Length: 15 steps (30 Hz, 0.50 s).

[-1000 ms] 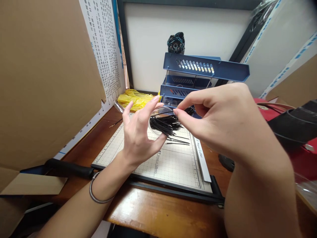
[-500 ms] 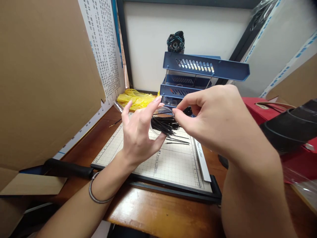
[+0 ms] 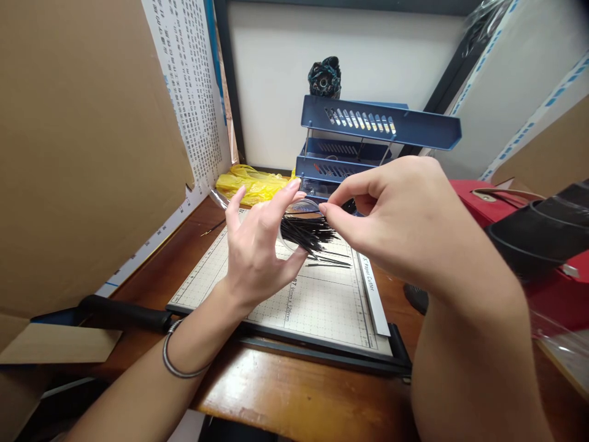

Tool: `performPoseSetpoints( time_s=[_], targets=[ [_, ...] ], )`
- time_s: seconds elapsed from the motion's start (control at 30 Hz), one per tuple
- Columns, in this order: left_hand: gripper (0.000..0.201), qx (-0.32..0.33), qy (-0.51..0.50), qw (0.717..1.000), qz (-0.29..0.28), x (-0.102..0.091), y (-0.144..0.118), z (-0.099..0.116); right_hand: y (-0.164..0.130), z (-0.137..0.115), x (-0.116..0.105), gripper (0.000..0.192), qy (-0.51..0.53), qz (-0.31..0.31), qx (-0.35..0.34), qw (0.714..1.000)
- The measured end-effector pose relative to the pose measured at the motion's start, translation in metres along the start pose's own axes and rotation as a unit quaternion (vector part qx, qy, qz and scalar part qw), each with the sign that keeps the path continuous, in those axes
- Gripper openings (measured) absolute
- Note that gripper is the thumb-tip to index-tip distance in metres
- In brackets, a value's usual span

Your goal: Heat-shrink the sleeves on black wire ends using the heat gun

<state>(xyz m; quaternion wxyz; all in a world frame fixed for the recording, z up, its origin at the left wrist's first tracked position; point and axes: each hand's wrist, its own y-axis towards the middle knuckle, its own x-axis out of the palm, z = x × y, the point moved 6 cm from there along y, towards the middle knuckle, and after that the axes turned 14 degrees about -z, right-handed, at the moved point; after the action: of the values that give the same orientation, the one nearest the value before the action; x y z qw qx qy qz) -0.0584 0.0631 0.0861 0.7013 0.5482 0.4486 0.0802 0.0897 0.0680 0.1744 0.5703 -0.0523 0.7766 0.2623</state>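
While raised above the gridded paper cutter (image 3: 317, 301), left hand (image 3: 257, 252) cups a small clear round container (image 3: 294, 227), thumb under its lower edge and forefinger curled over the top. Packed inside and fanning out to the right: a bundle of thin black strips (image 3: 306, 233), tips splayed toward the right hand (image 3: 396, 221). Pinched between right thumb and forefinger, just at the top of the bundle beside the left fingertip: what looks like a single black strip, too thin to tell for sure. Lying loose on the cutter's mat directly below the bundle: a few more black strips (image 3: 329, 261), well clear of both hands. Behind the hands, near the wall: a blue stacked letter tray (image 3: 381, 126), with a crumpled yellow plastic bag (image 3: 251, 184) to its left. Standing at the left: a cardboard sheet (image 3: 87, 147). At the right edge: a red bag (image 3: 506, 215) on the wooden desk (image 3: 294, 399). Round the left wrist: a thin metal bangle (image 3: 177, 362).
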Motion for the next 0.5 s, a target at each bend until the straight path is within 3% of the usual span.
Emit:
performPoseSetpoints(
  time_s=[0.2,0.5],
  targets=[
    [0.082,-0.014,0.014,1.000,-0.022,0.0014,0.0000,0.0002,0.0021,-0.0021,0.0009,0.025,-0.004,-0.004,-0.011,1.000],
    [0.082,-0.004,-0.004,1.000,-0.006,-0.0014,0.0011,0.0011,0.0036,-0.0060,0.0062,0.021,0.004,-0.012,-0.012,1.000]
  ],
)
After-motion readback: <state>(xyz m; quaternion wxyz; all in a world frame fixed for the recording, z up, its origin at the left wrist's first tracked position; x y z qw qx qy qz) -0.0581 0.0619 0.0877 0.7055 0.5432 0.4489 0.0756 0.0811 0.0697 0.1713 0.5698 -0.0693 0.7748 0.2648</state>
